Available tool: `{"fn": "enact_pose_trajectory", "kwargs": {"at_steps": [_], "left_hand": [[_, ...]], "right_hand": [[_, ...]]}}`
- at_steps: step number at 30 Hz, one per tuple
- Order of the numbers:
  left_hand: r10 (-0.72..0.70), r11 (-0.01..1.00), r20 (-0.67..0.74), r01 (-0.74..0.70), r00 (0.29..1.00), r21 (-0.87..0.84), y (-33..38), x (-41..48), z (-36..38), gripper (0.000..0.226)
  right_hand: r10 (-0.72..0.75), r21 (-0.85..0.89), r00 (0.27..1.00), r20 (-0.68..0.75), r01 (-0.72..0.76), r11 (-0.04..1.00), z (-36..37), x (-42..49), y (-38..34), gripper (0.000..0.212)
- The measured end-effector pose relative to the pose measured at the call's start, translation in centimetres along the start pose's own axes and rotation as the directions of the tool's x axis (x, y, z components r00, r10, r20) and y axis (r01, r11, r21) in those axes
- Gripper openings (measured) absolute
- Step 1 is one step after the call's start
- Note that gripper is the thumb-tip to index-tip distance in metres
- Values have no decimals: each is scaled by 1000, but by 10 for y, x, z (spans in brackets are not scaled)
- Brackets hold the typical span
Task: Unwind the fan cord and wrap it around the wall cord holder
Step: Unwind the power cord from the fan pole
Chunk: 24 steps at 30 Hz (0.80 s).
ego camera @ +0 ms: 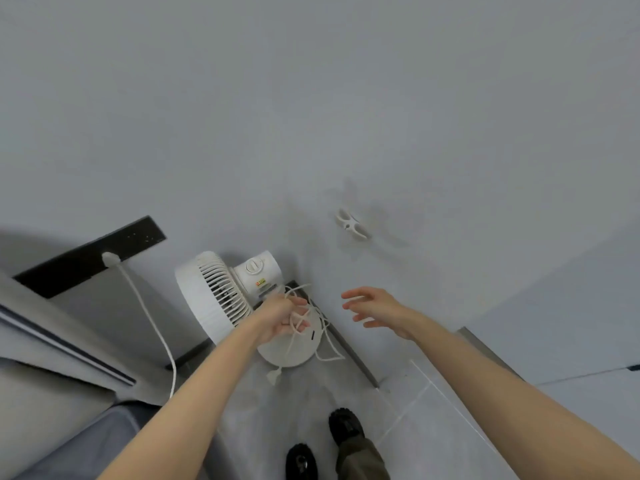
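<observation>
White cord hangs in loose loops from the left hand, whose fingers clench it beside the fan on the grey floor; the plug dangles. The right hand is spread and holds nothing. Unwinding looks under way; next the slack must go up to the wall cord holder, well apart on the pale wall.

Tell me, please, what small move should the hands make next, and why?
Probably the open right hand should take a loop from the cord bunched in the closed left hand. The wall holder is bare, and loose coils and the plug hang by the fan.
</observation>
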<state>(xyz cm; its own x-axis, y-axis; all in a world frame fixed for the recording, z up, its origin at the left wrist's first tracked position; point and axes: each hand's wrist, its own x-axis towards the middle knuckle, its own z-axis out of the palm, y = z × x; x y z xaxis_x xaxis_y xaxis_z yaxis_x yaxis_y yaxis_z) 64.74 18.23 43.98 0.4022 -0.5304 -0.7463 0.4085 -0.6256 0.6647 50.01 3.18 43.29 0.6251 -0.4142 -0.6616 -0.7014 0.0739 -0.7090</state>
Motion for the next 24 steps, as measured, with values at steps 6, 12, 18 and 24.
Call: {"fn": "enact_pose_trajectory", "kwargs": {"at_steps": [6,12,18,24], "left_hand": [[4,1000,-4,-4,1000,11,14,-4,-15,29],[9,999,11,-9,1000,48,23,-6,-30,13],[61,978,24,-65,998,197,31,-2,-50,26],[133,954,87,-152,987,257,38,2,-71,29]], "right_hand": [[-171,-269,984,46,177,947,38,9,1,45],[-228,-319,971,-73,194,928,63,41,-4,49],[-315,-397,946,-73,262,879,76,74,-26,72],[-505,-552,862,-50,397,733,90,104,-46,36]]}}
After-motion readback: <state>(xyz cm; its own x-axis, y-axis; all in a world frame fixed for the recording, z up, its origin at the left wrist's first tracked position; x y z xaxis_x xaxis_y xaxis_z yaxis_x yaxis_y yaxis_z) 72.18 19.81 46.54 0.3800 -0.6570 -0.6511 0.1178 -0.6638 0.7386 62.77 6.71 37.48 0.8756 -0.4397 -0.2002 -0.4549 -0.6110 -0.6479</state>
